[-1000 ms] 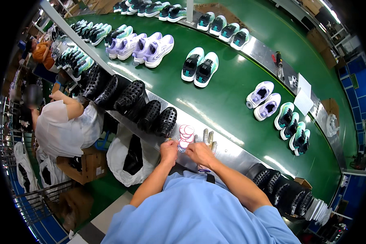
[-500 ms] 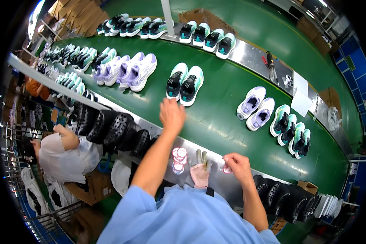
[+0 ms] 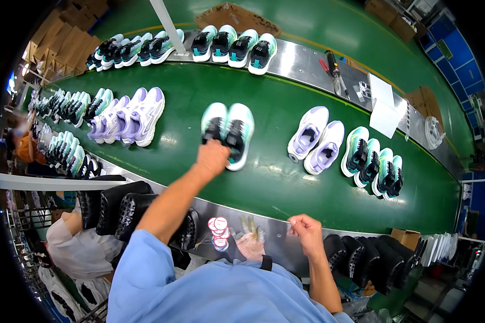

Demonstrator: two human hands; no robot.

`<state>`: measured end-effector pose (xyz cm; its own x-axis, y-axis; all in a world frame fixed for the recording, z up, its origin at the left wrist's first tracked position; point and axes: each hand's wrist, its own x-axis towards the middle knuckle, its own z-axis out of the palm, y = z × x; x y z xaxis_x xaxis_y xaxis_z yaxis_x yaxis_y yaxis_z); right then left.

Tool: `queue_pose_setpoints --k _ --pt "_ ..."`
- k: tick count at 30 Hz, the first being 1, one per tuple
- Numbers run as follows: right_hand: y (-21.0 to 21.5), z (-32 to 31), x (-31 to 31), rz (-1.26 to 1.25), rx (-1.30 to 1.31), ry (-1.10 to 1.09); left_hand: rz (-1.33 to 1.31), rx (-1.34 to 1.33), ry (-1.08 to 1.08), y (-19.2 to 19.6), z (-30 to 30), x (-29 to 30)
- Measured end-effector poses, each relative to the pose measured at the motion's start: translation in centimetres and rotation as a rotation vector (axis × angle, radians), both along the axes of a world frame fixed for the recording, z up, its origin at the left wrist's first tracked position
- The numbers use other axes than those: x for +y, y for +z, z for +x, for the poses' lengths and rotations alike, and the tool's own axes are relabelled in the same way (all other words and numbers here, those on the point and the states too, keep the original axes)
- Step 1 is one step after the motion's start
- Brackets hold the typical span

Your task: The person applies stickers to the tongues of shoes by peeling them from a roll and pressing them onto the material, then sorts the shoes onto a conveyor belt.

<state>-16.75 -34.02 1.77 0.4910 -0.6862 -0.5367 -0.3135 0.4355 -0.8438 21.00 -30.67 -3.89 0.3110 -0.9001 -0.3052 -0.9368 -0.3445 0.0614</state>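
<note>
The pair of mint-and-black shoes (image 3: pixel 239 134) lies just ahead of the left hand (image 3: pixel 214 157), the nearer one, its long axis running away from it, toes far. That hand curls over the heels; how firmly, I cannot tell. The right hand (image 3: pixel 307 232), lower and well apart, has fingers pinched together, any contents unclear.
</note>
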Motion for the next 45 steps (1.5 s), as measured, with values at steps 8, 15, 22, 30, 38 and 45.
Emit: queue_pose_setpoints --k 8,15,22,30,38,45 --pt "2.1 1.2 -5.6 -0.273 0.111 0.334 -0.143 0.176 -0.025 -0.9 -15.0 6.4" --pt "0.6 6.8 -13.5 -0.649 0.232 0.78 -0.431 0.265 0.352 1.2 -13.7 5.6" --pt "-5.2 13.2 -15.5 -0.584 0.061 0.969 -0.79 0.286 0.613 -0.5 -14.4 6.9" --pt "-7.1 16.0 -15.1 -0.433 0.05 1.065 -0.763 0.114 0.713 -0.3 -14.8 8.1" --pt "-8.4 16.5 -14.5 -0.418 0.028 1.022 -0.611 0.305 0.969 0.1 -14.0 7.1" --pt "-7.7 17.1 -13.8 -0.45 0.074 1.032 -0.61 0.443 1.061 -0.8 -12.9 6.7"
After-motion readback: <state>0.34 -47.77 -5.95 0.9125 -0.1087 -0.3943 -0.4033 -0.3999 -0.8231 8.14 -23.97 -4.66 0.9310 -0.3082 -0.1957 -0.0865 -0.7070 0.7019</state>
